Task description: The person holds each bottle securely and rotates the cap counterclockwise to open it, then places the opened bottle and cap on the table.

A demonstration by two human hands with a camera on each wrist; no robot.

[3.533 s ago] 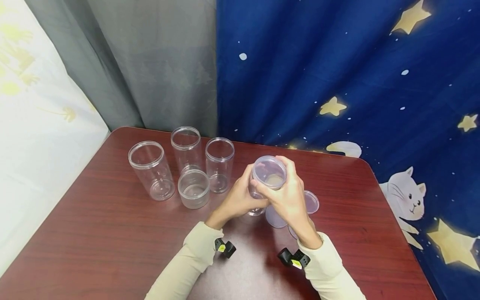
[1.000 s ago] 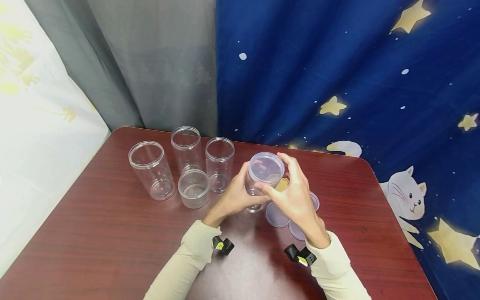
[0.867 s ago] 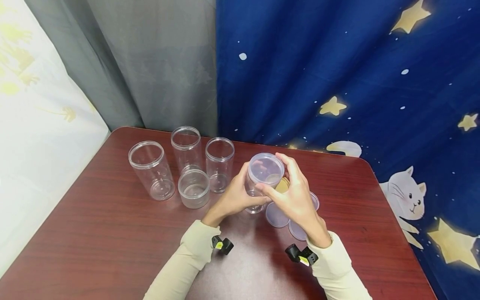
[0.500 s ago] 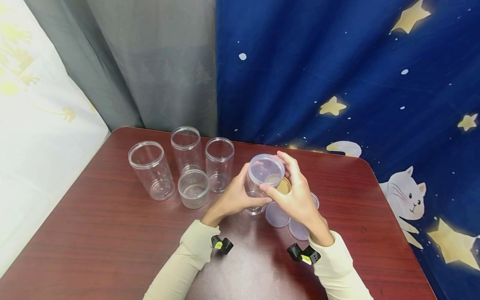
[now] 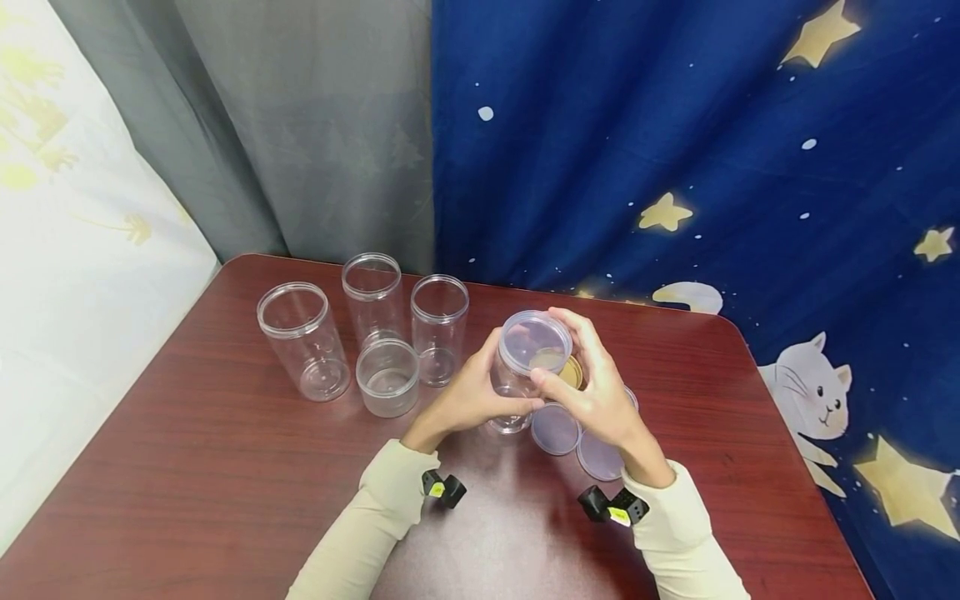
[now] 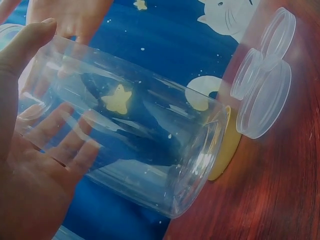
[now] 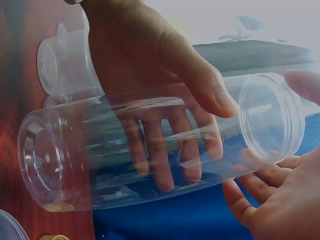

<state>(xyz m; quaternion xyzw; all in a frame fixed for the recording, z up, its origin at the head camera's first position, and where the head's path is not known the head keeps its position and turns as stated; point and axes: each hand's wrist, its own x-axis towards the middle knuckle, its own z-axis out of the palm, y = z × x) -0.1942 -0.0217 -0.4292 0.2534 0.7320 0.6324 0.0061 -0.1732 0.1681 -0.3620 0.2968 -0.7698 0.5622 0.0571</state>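
Observation:
My left hand (image 5: 474, 392) grips the body of a tall clear plastic jar (image 5: 510, 390), holding it upright and slightly tilted. A translucent, purplish lid (image 5: 534, 335) sits on the jar's mouth. My right hand (image 5: 600, 392) holds the lid's edge, thumb on the near side and fingers on the far side. In the left wrist view the jar (image 6: 145, 130) looks see-through with nothing inside, and the left fingers (image 6: 65, 140) show through its wall. The right wrist view shows the threaded rim (image 7: 270, 117) beside the right hand (image 7: 285, 200).
Three tall open jars (image 5: 303, 342) and a short frosted jar (image 5: 387, 379) stand to the left on the dark red table (image 5: 225, 467). Right of the held jar lie a gold lid (image 5: 573, 373) and several purplish lids (image 5: 556, 429). A curtain (image 5: 570, 167) hangs behind.
Over the last seconds my right thumb has slid from across the lid's top to its near edge, and the right wrist has shifted right. The jar has moved only slightly; more of the gold lid shows.

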